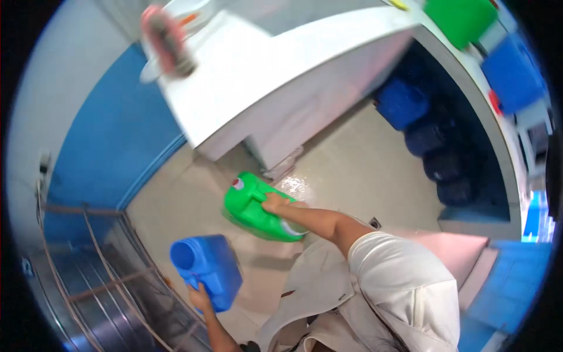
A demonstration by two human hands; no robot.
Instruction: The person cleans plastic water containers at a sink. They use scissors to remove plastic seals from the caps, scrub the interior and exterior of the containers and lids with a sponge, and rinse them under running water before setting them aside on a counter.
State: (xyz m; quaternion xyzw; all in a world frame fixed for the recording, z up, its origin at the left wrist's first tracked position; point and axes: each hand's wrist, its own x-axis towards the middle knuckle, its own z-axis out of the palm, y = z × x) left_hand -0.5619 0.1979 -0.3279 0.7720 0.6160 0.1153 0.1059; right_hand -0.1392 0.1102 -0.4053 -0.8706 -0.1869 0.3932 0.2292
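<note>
My left hand grips the handle of a blue plastic jerrycan, its wide round mouth facing up and left. The right hand is closed round the handle of a green plastic jerrycan with a small red and white cap. Both cans are held apart above the tiled floor, the green one farther forward and to the right. A pale label shows on the far end of the green can, partly hidden by my right forearm.
A white counter curves ahead, with a blurred pink object on its corner. Several dark blue containers stand under it. A green can and a blue can rest on top. Metal racking stands at left.
</note>
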